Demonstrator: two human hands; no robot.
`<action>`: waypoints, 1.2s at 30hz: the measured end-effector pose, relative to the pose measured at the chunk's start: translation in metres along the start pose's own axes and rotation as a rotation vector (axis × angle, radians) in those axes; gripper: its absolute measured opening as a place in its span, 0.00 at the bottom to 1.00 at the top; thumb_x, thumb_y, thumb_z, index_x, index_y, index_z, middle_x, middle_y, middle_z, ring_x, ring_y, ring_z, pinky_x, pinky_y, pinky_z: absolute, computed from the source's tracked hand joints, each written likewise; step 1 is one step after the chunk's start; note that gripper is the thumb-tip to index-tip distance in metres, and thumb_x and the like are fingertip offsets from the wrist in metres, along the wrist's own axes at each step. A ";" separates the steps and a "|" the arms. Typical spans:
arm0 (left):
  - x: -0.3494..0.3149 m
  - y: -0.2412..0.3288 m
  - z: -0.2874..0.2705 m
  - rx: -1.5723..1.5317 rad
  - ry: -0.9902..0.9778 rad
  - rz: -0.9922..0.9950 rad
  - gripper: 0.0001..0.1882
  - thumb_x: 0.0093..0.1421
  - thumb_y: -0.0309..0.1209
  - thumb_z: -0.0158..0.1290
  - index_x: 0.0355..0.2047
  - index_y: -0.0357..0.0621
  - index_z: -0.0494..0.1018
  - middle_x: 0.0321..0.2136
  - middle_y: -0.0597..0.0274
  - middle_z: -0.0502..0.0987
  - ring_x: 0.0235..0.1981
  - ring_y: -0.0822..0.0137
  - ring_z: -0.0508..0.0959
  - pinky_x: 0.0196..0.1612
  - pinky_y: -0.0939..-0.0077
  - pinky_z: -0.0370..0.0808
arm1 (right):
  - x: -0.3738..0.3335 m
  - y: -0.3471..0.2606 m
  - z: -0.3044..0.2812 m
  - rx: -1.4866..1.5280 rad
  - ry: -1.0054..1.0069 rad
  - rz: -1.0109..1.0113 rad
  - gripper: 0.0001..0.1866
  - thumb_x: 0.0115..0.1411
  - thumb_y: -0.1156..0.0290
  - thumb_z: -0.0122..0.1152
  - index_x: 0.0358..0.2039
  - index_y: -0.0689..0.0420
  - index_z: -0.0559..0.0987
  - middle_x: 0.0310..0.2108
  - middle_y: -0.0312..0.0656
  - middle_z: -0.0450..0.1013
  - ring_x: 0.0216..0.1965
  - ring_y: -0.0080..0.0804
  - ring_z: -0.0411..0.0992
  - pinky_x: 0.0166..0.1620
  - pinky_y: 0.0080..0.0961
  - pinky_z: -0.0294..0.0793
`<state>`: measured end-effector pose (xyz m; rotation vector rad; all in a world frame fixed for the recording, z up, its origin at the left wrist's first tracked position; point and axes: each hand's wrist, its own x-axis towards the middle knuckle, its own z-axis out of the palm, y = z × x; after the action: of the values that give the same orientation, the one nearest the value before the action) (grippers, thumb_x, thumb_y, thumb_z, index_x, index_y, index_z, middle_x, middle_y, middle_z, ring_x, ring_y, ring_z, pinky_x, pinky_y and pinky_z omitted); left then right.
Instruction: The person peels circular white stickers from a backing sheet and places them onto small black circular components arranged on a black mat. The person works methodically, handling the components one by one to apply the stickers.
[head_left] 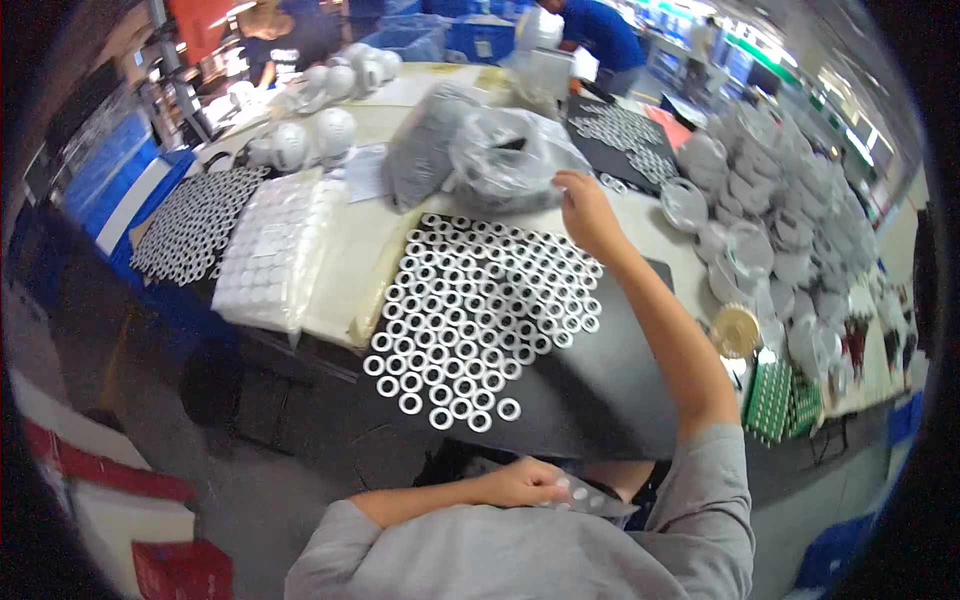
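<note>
Head view, from where I stand: left hand [525, 482] low, close to the body, thumb and fingers clamped on a thin, see-through sheet [590, 497] patterned with pale round dots. Right hand [587, 205] stretched far over the table, fingers curled at the right edge of a clear plastic bag [500, 160]; I cannot tell whether they meet or pinch the film. Bag crinkled, glossy, slumped, with a dark opening; a duller grey bag [420, 155] leans against its left side.

Nearer the body, white rings [450, 300] lie flat on a smooth black board [620, 380]. Each is round and thick-rimmed with an open centre; rows packed close, raggeder along the near edge.

Left of these, a film-wrapped slab of white knobbly pieces [270, 250], then another dark board of small rings [200, 225]. Behind, smooth white domes [336, 132]. Right side, a heap of cloudy grey cups [790, 180], thin-walled and rounded; near its foot, a cream disc [736, 331] and green dotted panels [768, 398].
</note>
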<state>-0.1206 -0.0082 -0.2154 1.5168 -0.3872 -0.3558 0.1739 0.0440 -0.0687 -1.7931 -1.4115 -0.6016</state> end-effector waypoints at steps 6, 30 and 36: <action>0.019 -0.073 0.020 -0.253 0.018 -0.217 0.19 0.57 0.45 0.44 0.32 0.40 0.71 0.26 0.68 0.72 0.30 0.77 0.67 0.34 0.78 0.65 | 0.072 0.073 0.065 -0.229 -0.417 0.176 0.14 0.43 0.79 0.45 0.32 0.59 0.75 0.30 0.53 0.71 0.34 0.48 0.69 0.40 0.35 0.67; -0.087 -0.050 -0.078 -0.362 0.261 -0.304 0.18 0.57 0.43 0.43 0.35 0.40 0.71 0.28 0.67 0.72 0.32 0.75 0.68 0.37 0.78 0.65 | 0.088 0.110 0.189 -0.386 -0.476 0.512 0.36 0.44 0.66 0.58 0.51 0.65 0.54 0.42 0.51 0.64 0.37 0.49 0.69 0.38 0.36 0.71; -0.095 -0.055 -0.082 -0.368 0.294 -0.287 0.17 0.57 0.42 0.43 0.35 0.40 0.71 0.29 0.66 0.72 0.32 0.75 0.68 0.37 0.78 0.65 | 0.087 0.106 0.188 -0.304 -0.291 0.390 0.16 0.44 0.63 0.56 0.30 0.62 0.75 0.27 0.50 0.72 0.33 0.46 0.71 0.34 0.33 0.71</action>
<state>-0.1664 0.1071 -0.2740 1.2366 0.1274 -0.3969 0.2824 0.2353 -0.1449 -2.4014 -1.1432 -0.3726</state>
